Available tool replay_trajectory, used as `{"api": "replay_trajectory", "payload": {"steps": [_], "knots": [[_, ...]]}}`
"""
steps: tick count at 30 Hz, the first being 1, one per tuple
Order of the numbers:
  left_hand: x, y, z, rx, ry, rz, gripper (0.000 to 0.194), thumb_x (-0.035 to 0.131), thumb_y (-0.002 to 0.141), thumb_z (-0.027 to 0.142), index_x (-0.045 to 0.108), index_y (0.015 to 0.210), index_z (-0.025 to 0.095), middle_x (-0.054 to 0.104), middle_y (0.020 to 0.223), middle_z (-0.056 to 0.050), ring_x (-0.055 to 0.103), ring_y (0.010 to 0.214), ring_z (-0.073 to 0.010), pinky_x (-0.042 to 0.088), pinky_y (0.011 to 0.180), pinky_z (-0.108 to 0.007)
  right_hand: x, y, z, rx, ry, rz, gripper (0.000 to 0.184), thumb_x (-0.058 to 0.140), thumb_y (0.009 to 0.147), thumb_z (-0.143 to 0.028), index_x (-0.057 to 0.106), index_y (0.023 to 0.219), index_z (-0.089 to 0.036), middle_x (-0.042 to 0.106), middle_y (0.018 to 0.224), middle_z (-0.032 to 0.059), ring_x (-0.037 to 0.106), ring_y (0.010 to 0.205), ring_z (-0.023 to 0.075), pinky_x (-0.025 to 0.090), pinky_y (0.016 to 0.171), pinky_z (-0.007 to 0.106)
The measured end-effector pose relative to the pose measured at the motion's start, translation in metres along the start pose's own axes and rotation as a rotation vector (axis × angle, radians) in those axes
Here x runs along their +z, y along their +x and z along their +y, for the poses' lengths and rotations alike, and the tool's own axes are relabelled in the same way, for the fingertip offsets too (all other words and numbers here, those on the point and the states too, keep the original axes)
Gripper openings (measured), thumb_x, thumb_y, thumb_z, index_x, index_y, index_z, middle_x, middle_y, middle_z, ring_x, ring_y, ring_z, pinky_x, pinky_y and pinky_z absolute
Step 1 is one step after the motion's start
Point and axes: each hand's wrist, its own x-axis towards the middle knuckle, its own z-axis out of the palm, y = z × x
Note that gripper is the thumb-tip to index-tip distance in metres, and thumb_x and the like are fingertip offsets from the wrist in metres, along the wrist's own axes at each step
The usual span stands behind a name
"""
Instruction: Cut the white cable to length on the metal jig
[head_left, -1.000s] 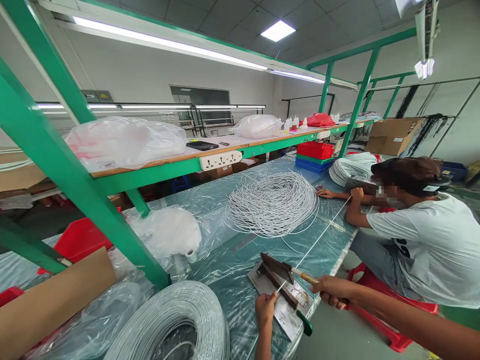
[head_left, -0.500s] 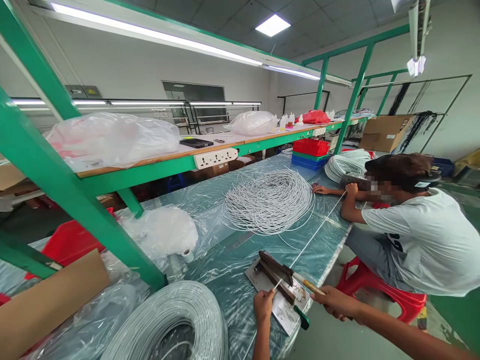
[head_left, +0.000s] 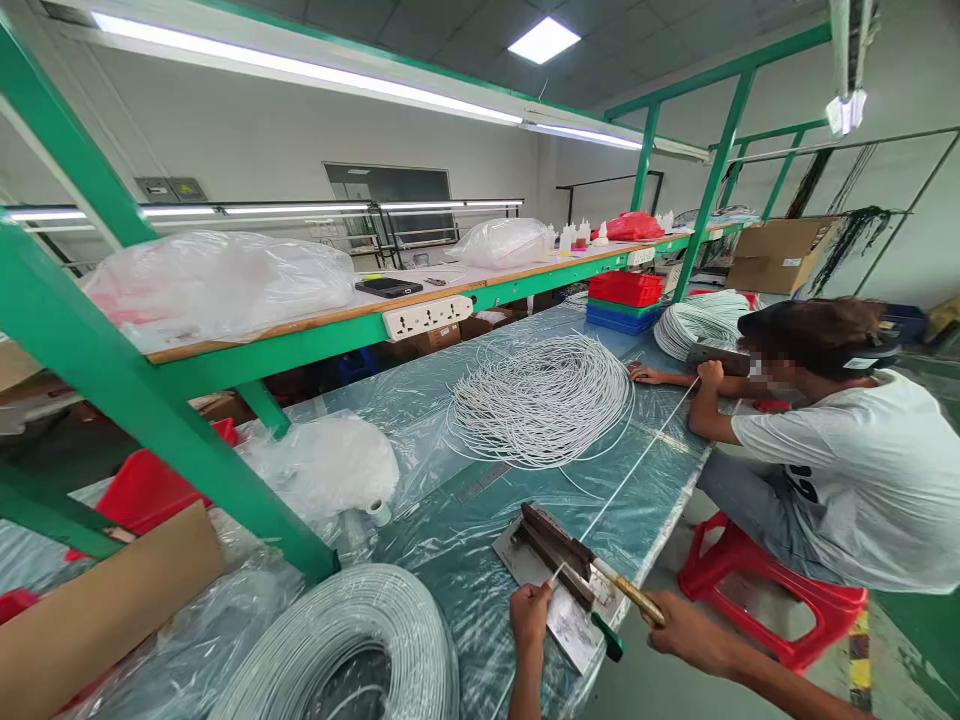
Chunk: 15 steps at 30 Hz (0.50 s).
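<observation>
A lever cutter [head_left: 559, 555] on a metal plate sits at the near edge of the plastic-covered table [head_left: 427, 420]. My left hand [head_left: 531, 612] pinches a thin white wire [head_left: 637, 465] at the blade. That wire runs taut across the table to a co-worker's hand [head_left: 709, 372]. My right hand [head_left: 682, 636] is closed round the cutter's wooden handle [head_left: 637, 597], which is pushed down low. A large loose coil of white wire [head_left: 541, 402] lies mid-table. A second, tighter coil [head_left: 352, 645] lies near my left arm.
A seated co-worker [head_left: 825, 450] on a red stool [head_left: 780, 600] leans on the table's right side. A green frame post [head_left: 142, 400] and shelf with power strip [head_left: 427, 317] stand left. Cardboard [head_left: 97, 610], plastic bags, a tape roll [head_left: 381, 513] and red and blue trays [head_left: 628, 300] lie around.
My right hand has pressed the cutter handle downward, from raised to nearly level. My left hand stays on the wire at the blade. The camera shifted slightly.
</observation>
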Motion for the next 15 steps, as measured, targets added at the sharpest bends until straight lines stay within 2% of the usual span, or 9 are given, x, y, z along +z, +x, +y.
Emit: {"api": "replay_trajectory", "payload": {"steps": [3,5,9,11,13,15], "knots": [[0.002,-0.002,-0.001,0.003,0.006,0.000,0.038,0.068,0.058,0.037,0.040,0.035,0.023,0.036,0.041,0.006,0.037,0.048,-0.0119,0.032,0.052,-0.027,0.001,-0.003,0.003,-0.022,-0.010,0.002,0.020,0.048,0.057,-0.008,0.032,0.059,-0.020,0.035,0.058,-0.0046,0.035,0.057,0.0103,0.025,0.054,0.025],[0.000,-0.002,-0.003,0.009,0.011,0.003,0.039,0.068,0.056,0.041,0.039,0.036,0.023,0.034,0.041,0.006,0.037,0.049,-0.0123,0.032,0.052,-0.027,0.011,-0.001,0.011,-0.034,0.001,0.026,0.019,0.047,0.056,-0.009,0.032,0.060,-0.020,0.036,0.059,-0.0038,0.038,0.058,0.0121,0.029,0.056,0.026],[-0.016,-0.001,-0.004,0.027,0.011,0.025,0.042,0.069,0.051,0.047,0.039,0.035,0.023,0.034,0.041,0.005,0.037,0.050,-0.0125,0.032,0.054,-0.028,0.045,0.010,0.035,0.042,-0.002,0.143,0.018,0.051,0.053,-0.012,0.037,0.059,-0.022,0.039,0.059,-0.0018,0.049,0.066,0.0190,0.039,0.064,0.029],[-0.027,0.000,-0.002,0.013,-0.001,0.034,0.043,0.070,0.050,0.051,0.040,0.036,0.023,0.032,0.041,0.006,0.036,0.048,-0.0119,0.032,0.053,-0.028,0.053,0.016,0.044,0.054,0.008,0.138,0.014,0.053,0.053,-0.015,0.042,0.058,-0.023,0.041,0.058,-0.0012,0.051,0.068,0.0211,0.042,0.066,0.032],[-0.036,0.000,0.001,-0.040,-0.047,-0.002,0.046,0.069,0.048,0.060,0.042,0.041,0.022,0.028,0.039,0.008,0.031,0.043,-0.0096,0.028,0.047,-0.027,0.049,0.017,0.045,0.003,0.046,0.107,0.008,0.056,0.055,-0.022,0.051,0.060,-0.024,0.044,0.059,-0.0005,0.052,0.068,0.0220,0.043,0.066,0.033],[-0.042,-0.003,0.004,-0.105,-0.136,-0.081,0.055,0.066,0.040,0.072,0.045,0.046,0.022,0.026,0.037,0.010,0.023,0.037,-0.0065,0.020,0.040,-0.025,0.032,0.013,0.037,-0.046,0.107,0.047,0.016,0.057,0.058,-0.032,0.060,0.073,-0.026,0.047,0.062,0.0001,0.051,0.066,0.0210,0.043,0.062,0.032]]}}
